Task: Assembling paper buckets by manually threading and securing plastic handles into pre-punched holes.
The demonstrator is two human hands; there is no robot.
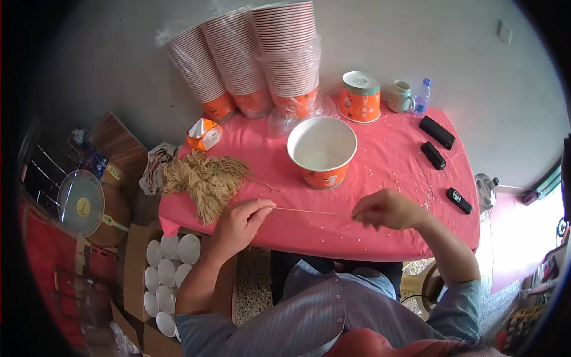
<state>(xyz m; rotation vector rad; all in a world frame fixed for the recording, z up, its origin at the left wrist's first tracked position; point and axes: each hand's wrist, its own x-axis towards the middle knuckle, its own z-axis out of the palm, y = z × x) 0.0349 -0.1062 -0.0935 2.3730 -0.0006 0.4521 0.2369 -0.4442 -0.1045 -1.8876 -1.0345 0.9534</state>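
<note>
A thin pale string (306, 210) is stretched level above the near part of the table. My left hand (237, 225) pinches one end between thumb and forefinger. At the other end my right hand (386, 209) has its fingers curled closed on the string; part of its grip is hidden. Beside my left hand lies a loose heap of tan strings (202, 178), a few strands trailing toward the middle. Just beyond the stretched string stands a large orange-and-white paper bucket (325, 172), upright, its mouth facing up and its inside white.
Wrapped stacks of paper buckets (285, 65) lean at the back. An upturned bucket (359, 104), a mug (399, 98) and a plastic bottle (423, 96) stand right of them. Small white bits dot the pink tablecloth (380, 154). Below left, a cardboard box (135, 262) holds white cups.
</note>
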